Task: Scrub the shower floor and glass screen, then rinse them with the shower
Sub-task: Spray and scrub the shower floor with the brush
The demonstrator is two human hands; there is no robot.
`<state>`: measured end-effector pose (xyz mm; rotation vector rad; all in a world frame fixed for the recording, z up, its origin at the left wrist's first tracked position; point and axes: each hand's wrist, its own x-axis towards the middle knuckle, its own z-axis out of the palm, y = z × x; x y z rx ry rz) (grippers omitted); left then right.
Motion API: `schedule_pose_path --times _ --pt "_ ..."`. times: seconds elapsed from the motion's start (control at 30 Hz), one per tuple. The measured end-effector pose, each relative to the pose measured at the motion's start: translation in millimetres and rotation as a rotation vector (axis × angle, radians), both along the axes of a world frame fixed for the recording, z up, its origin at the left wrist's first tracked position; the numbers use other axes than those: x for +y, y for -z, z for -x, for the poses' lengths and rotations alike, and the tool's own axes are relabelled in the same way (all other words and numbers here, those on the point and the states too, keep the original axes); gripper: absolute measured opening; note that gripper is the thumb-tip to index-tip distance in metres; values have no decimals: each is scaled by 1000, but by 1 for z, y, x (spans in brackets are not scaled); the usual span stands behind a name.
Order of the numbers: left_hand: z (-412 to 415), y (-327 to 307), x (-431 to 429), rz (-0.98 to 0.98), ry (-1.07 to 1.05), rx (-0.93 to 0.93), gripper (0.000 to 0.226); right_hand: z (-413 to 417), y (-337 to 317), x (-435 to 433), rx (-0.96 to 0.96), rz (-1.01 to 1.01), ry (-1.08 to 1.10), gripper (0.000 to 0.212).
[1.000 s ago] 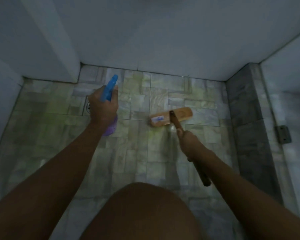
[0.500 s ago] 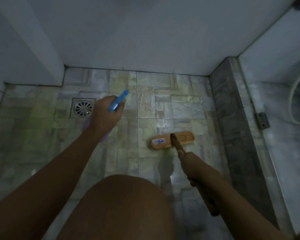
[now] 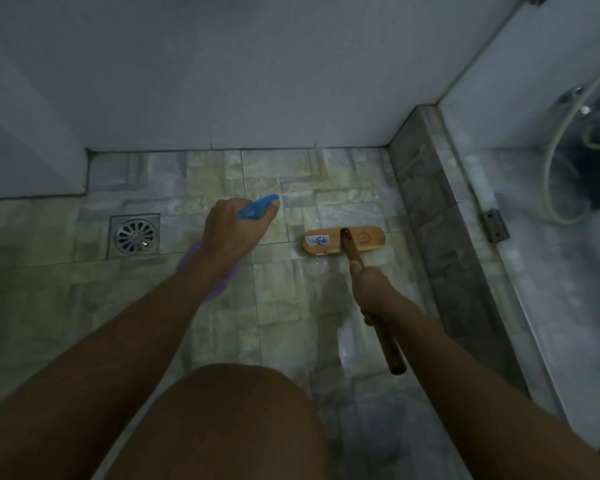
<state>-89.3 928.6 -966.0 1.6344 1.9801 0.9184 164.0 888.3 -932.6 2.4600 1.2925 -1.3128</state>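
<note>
Wooden brush head [image 3: 343,242] lay level with the floor drain [image 3: 134,236] again, well to its right, bristles down on the shower floor [image 3: 284,306]. Half a second earlier it had been drawn back nearer the person than the drain, and a second earlier it had sat about level with it, so one full pull-and-push stroke had just gone by. The right hand [image 3: 373,289] stayed clamped round the brush's handle [image 3: 387,344]. The left hand [image 3: 232,233], which had covered part of the drain a second before, had shifted to the drain's right, leaving the grate fully in view. Its fingers were wrapped round the neck of the spray bottle [image 3: 257,207], blue nozzle pointing towards the brush. Whether the trigger was being squeezed I cannot tell.

A wet sheen showed on the tiles right of the drain, nearer the person than the brush. That suggests floor scrubbing was under way, on one patch only. The glass screen [image 3: 551,289], far right of the drain beyond the dark stone kerb [image 3: 430,216], looked untouched, and rinsing had not begun.

Counted: one brush, one spray bottle, one drain, one kerb, one glass screen with one metal hinge [image 3: 496,226], one shower hose [image 3: 551,161] seen through it, two hands, one knee [image 3: 229,410].
</note>
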Motion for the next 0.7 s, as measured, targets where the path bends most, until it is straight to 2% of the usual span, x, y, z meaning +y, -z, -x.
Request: schedule_pose_path --times 0.13,0.3,0.43,0.57,0.7 --pt "-17 -1 11 -46 47 114 56 8 -6 20 11 -8 11 56" --pt "-25 1 25 -108 43 -90 54 8 -4 28 18 -21 -11 56" --pt "-31 4 28 -118 58 -83 60 6 4 28 10 -29 -10 56" --pt "-35 7 34 -76 67 -79 56 5 4 32 10 -31 -16 56" --pt "-36 6 35 -44 83 -139 58 6 2 34 3 -25 -14 55"
